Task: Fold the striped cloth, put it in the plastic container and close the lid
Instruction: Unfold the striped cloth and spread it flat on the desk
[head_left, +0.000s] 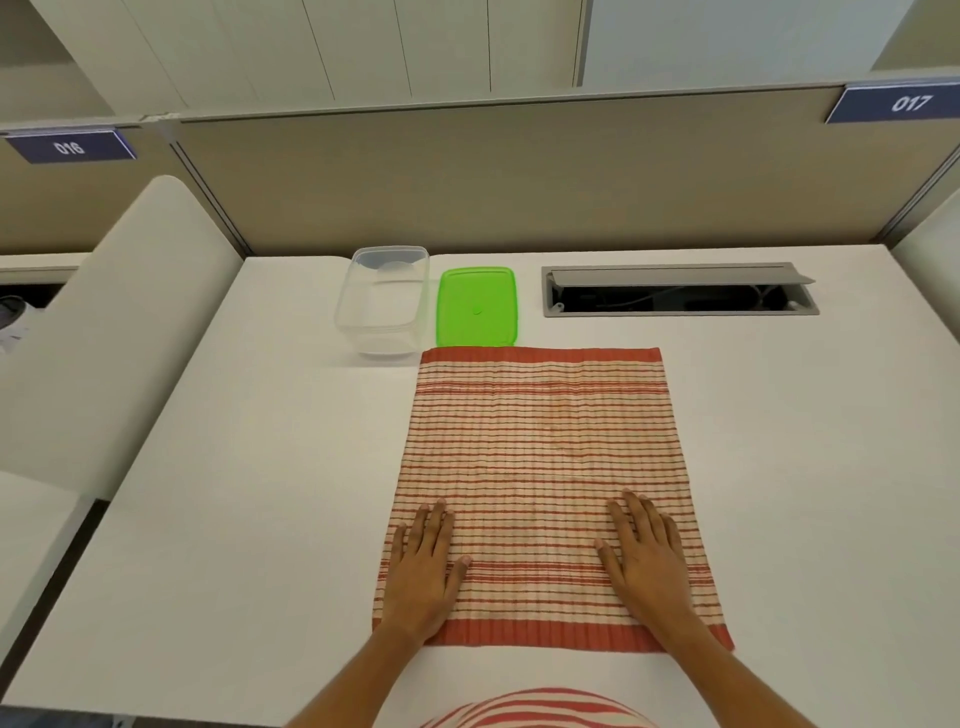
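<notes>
Both hands, the left hand (423, 564) and right hand (647, 553), are lying flat and spread on the striped cloth (543, 467) at the bottom of the frame. The cloth is stretching up and away from them toward the green lid (478, 305).

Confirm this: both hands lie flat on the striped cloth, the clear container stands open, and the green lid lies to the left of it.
Wrong on one count. In the head view the green lid lies to the right of the clear container, not left. The rest holds: left hand and right hand flat on the striped cloth.

White desk (260, 519), beige partition (519, 182)
</notes>
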